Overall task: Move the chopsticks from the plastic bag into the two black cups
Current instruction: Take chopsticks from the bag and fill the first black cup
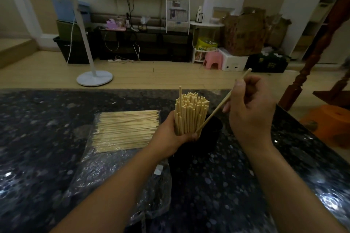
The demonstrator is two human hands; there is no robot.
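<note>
A thick upright bundle of pale wooden chopsticks point(191, 112) stands in a black cup point(210, 134) near the table's middle. My left hand point(170, 136) is wrapped around the bundle's lower part and hides the cup's left side. My right hand point(251, 108) pinches a single chopstick point(217, 108) that slants down-left, its lower tip against the bundle at the cup's rim. To the left, many more chopsticks point(126, 130) lie flat in a clear plastic bag point(106, 172). I see only one black cup.
The dark speckled table point(37, 138) has its far edge just beyond the bundle. Behind it on the floor stand a white fan base point(94, 78), a pink stool point(213, 60) and boxes. A brown wooden post point(310, 62) rises at the right.
</note>
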